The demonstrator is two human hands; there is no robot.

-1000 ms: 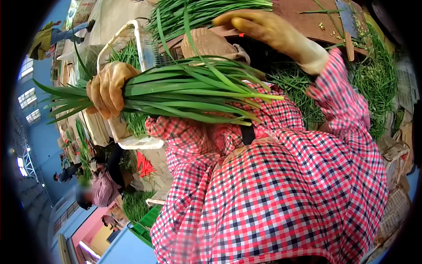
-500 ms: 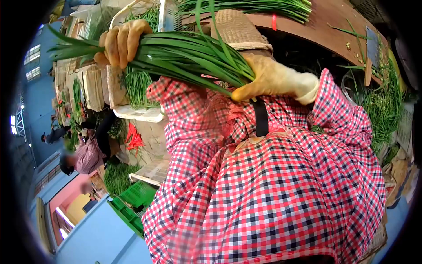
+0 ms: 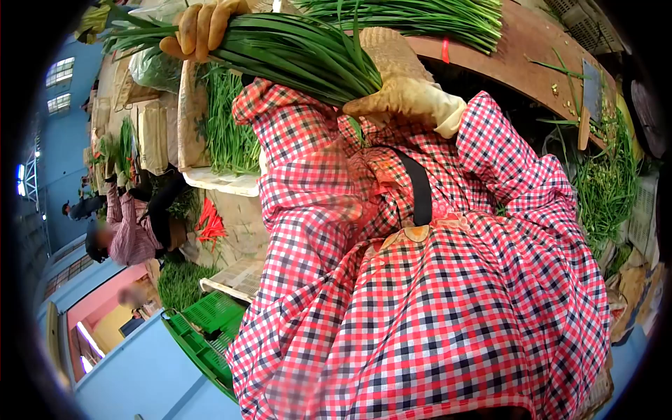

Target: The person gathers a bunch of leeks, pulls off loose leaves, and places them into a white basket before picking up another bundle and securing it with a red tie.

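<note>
Head view: your left hand [image 3: 203,28] is clamped round the chive bundle [image 3: 294,52] near one end, your right hand [image 3: 402,94] closed on the other, probably to keep the stalks together, raised just before the surface [image 3: 518,59].

A vegetable packing hall is showing: chives [image 3: 420,14] are lying heaped on the wooden counter [image 3: 518,59], cartons [image 3: 150,133] and a green crate [image 3: 210,315] are standing nearby, another person [image 3: 133,234] is bending low.

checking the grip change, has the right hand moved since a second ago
Yes. The right hand left the wooden bench and came down toward the body, now gripping the chive bunch.
</note>
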